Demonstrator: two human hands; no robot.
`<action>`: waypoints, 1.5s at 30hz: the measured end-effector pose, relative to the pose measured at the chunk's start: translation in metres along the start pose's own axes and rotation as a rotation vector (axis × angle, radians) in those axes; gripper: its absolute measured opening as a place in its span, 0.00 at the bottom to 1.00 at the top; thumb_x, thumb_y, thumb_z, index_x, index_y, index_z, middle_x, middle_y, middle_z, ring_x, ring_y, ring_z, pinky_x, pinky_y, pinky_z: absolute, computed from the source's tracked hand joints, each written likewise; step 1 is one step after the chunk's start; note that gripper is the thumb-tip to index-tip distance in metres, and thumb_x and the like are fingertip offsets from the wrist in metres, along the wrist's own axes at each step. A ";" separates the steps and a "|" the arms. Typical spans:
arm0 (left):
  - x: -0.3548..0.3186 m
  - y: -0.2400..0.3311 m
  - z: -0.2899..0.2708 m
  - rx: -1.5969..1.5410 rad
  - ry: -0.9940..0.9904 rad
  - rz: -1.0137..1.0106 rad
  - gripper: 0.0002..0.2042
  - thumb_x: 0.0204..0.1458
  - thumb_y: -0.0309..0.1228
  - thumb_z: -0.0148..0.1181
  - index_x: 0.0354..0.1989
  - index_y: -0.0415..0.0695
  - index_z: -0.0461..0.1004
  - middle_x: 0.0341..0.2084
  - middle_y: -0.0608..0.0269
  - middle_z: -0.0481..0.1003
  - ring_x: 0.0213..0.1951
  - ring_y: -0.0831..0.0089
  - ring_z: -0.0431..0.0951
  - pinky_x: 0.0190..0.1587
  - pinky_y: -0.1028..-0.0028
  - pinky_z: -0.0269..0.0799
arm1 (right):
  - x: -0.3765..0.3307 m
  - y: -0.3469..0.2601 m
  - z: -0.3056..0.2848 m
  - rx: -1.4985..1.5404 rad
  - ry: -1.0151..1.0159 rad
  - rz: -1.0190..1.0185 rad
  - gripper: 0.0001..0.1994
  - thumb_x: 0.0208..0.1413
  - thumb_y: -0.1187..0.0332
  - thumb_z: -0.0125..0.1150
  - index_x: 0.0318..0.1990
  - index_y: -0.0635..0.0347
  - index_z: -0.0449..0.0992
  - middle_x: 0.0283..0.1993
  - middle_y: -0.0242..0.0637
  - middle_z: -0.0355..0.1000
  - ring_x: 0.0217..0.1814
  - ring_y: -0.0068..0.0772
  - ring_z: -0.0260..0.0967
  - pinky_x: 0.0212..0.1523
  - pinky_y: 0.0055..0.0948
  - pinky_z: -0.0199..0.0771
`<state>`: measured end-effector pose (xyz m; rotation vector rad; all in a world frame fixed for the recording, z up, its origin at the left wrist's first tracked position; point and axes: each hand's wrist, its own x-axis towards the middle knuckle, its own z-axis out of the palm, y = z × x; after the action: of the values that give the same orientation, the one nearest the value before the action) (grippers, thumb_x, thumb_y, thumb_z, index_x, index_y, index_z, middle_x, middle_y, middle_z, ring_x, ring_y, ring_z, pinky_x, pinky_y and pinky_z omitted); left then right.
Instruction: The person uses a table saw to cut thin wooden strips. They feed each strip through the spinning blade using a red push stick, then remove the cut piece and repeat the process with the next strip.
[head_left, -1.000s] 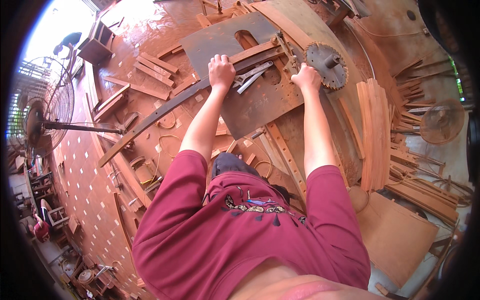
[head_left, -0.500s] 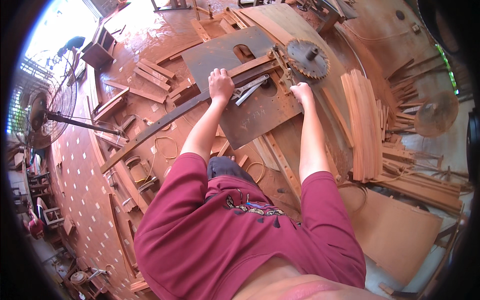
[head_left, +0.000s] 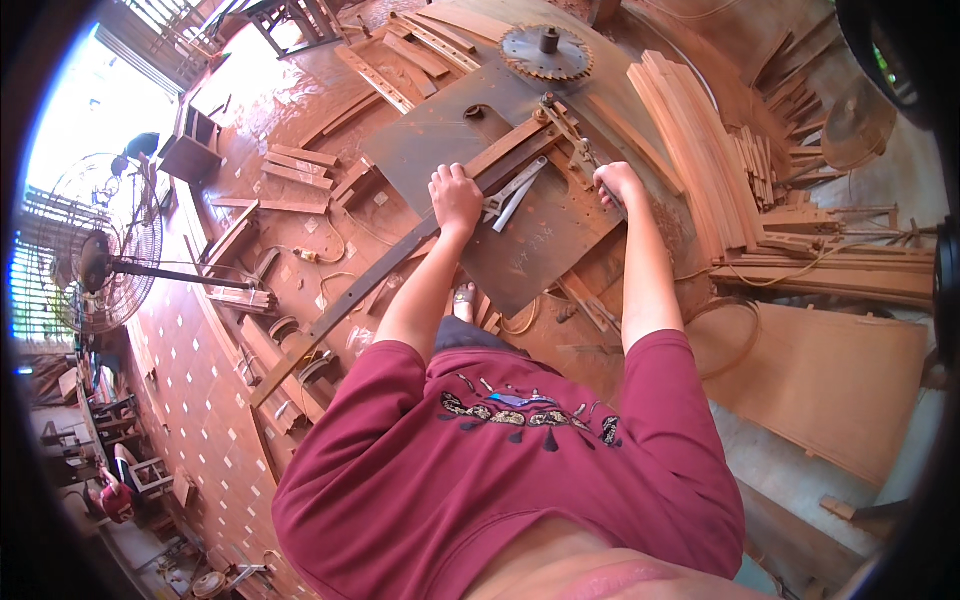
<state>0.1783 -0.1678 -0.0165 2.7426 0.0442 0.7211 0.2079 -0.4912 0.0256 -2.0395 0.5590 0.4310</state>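
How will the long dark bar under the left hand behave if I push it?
Probably stiff: the bar looks thick and shows no clear sag. It may swing or tip at its lower-left end, which juts well past the metal plate. It might resist sliding, since its other end appears to meet the bracket.

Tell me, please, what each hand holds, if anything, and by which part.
The right hand appears closed around a thin dark rod, toward its near end. The left hand lies over the long bar, partway along; whether it grips cannot be told.
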 end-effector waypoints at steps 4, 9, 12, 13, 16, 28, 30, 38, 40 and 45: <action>-0.039 0.033 -0.011 0.031 -0.042 -0.018 0.09 0.53 0.29 0.55 0.40 0.39 0.72 0.40 0.52 0.71 0.46 0.55 0.71 0.51 0.59 0.68 | -0.029 0.037 -0.025 0.079 -0.051 0.025 0.06 0.46 0.70 0.59 0.24 0.64 0.75 0.21 0.41 0.72 0.16 0.32 0.68 0.18 0.36 0.71; -0.063 0.049 -0.022 0.032 -0.033 0.023 0.10 0.53 0.30 0.56 0.41 0.39 0.72 0.40 0.52 0.71 0.46 0.54 0.71 0.51 0.58 0.67 | -0.044 0.064 -0.039 0.128 -0.079 0.038 0.07 0.46 0.71 0.59 0.24 0.66 0.74 0.20 0.39 0.71 0.15 0.30 0.65 0.18 0.33 0.68; -0.063 0.053 -0.021 0.066 -0.037 0.026 0.11 0.53 0.31 0.56 0.42 0.39 0.72 0.40 0.52 0.71 0.47 0.54 0.71 0.51 0.58 0.67 | -0.045 0.060 -0.039 0.088 -0.111 0.092 0.06 0.46 0.70 0.58 0.25 0.64 0.73 0.21 0.37 0.71 0.17 0.28 0.65 0.19 0.31 0.67; -0.062 0.052 -0.020 0.082 -0.039 0.020 0.11 0.53 0.31 0.56 0.42 0.39 0.72 0.40 0.52 0.71 0.47 0.54 0.71 0.51 0.58 0.67 | -0.045 0.056 -0.038 0.084 -0.142 0.121 0.05 0.47 0.70 0.56 0.26 0.63 0.73 0.22 0.36 0.71 0.17 0.27 0.65 0.19 0.30 0.66; -0.056 0.052 -0.019 0.089 -0.068 -0.002 0.10 0.54 0.31 0.55 0.41 0.40 0.73 0.40 0.52 0.71 0.47 0.53 0.71 0.51 0.58 0.68 | -0.046 0.042 -0.038 0.046 -0.245 0.260 0.07 0.50 0.68 0.54 0.29 0.63 0.73 0.21 0.38 0.71 0.16 0.29 0.65 0.18 0.30 0.64; 0.034 -0.010 0.000 0.098 -0.043 -0.022 0.10 0.55 0.32 0.54 0.42 0.42 0.74 0.42 0.53 0.73 0.48 0.54 0.73 0.53 0.58 0.68 | 0.003 -0.042 0.004 0.063 -0.276 0.100 0.07 0.47 0.67 0.58 0.24 0.59 0.72 0.18 0.28 0.64 0.15 0.22 0.57 0.19 0.29 0.59; 0.058 -0.028 0.011 0.123 -0.043 -0.023 0.11 0.55 0.32 0.53 0.43 0.41 0.74 0.43 0.53 0.73 0.49 0.53 0.73 0.53 0.58 0.69 | 0.011 -0.067 0.012 0.017 -0.238 0.084 0.07 0.47 0.67 0.59 0.23 0.59 0.72 0.18 0.29 0.65 0.16 0.23 0.59 0.19 0.30 0.61; 0.155 -0.104 0.032 0.086 0.026 -0.033 0.10 0.55 0.32 0.53 0.39 0.41 0.75 0.41 0.52 0.74 0.47 0.53 0.74 0.52 0.57 0.70 | 0.067 -0.168 0.069 0.004 -0.126 0.020 0.07 0.46 0.70 0.59 0.23 0.64 0.73 0.18 0.34 0.68 0.16 0.27 0.64 0.19 0.33 0.67; 0.181 -0.121 0.039 0.089 0.040 -0.029 0.10 0.56 0.33 0.53 0.39 0.41 0.75 0.42 0.51 0.74 0.47 0.53 0.74 0.52 0.57 0.70 | 0.083 -0.191 0.080 -0.001 -0.113 0.015 0.07 0.45 0.70 0.58 0.22 0.64 0.72 0.17 0.35 0.68 0.17 0.28 0.65 0.19 0.33 0.68; 0.231 -0.168 0.056 0.103 0.050 -0.041 0.10 0.56 0.33 0.53 0.39 0.40 0.75 0.41 0.51 0.74 0.47 0.53 0.74 0.52 0.57 0.70 | 0.129 -0.238 0.118 -0.043 -0.056 0.016 0.08 0.45 0.68 0.59 0.23 0.64 0.74 0.18 0.35 0.69 0.16 0.28 0.66 0.19 0.33 0.69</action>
<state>0.4150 0.0006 -0.0035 2.8118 0.1523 0.7965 0.4359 -0.3096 0.0699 -2.0586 0.5365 0.5124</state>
